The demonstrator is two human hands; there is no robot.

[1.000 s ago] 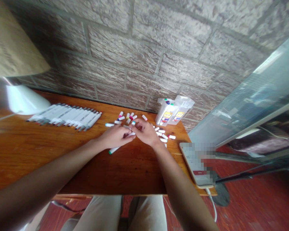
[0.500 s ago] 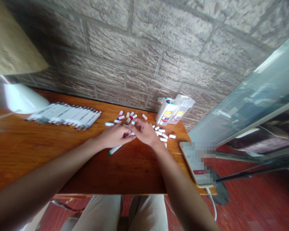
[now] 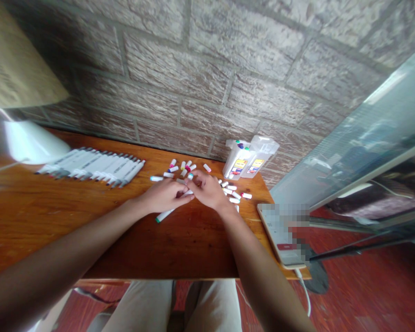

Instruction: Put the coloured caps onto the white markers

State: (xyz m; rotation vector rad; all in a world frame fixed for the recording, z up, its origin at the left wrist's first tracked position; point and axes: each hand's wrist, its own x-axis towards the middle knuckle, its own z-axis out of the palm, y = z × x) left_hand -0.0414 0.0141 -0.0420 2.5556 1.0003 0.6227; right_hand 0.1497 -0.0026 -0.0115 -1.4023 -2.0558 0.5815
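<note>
A long white marker with a green lower end (image 3: 166,215) is held slantwise above the brown wooden table (image 3: 72,230). Its body is gripped by the left hand (image 3: 166,195), while its upper part is grasped by the right hand (image 3: 210,190); whether the short white piece with a teal band (image 3: 190,176) is joined to it is hard to tell, as the fingers partly cover it.

As for progress, a neat side-by-side row of slim white markers with dark ends (image 3: 100,166) is already laid out on the table's left, apparently uncapped. Short white cylinders with coloured ends, probably caps, are left loose in two groups: one beyond the left hand (image 3: 173,169), one to the right of the right hand (image 3: 236,195).

The clear plastic case with a yellow label (image 3: 232,162) is stood open near the wall, with its clear hinged half (image 3: 257,161) beside it. A few green- and blue-ended markers (image 3: 241,146) are contained in it.
</note>
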